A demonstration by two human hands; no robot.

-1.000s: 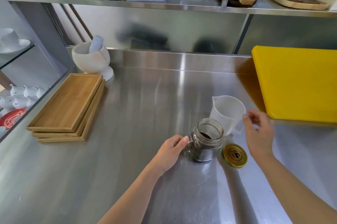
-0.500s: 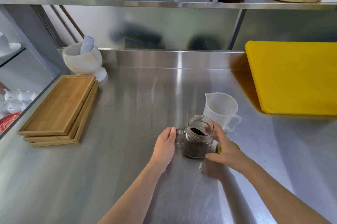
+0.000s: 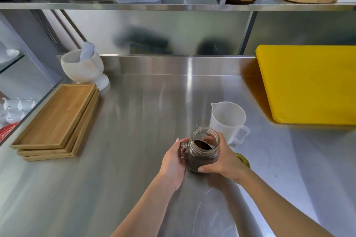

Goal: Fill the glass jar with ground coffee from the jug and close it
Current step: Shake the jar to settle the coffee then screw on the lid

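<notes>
A glass jar point(image 3: 204, 152) with a handle stands on the steel counter, dark ground coffee inside, its mouth uncovered. My left hand point(image 3: 173, 161) holds its handle on the left side. My right hand point(image 3: 223, 159) is wrapped around the jar's right side and base. The white plastic jug point(image 3: 227, 119) stands upright just behind the jar and looks empty. The gold lid point(image 3: 243, 159) lies flat on the counter to the right of the jar, mostly hidden behind my right wrist.
A yellow cutting board point(image 3: 308, 84) lies at the right rear. Stacked wooden trays point(image 3: 57, 121) sit at the left, with a white mortar and pestle point(image 3: 84, 67) behind them. A shelf point(image 3: 173, 5) with containers runs overhead. Cups stand beyond the counter's left edge.
My right hand came down from beside the jug, passed over the lid and closed around the jar's right side. My left hand stayed on the handle.
</notes>
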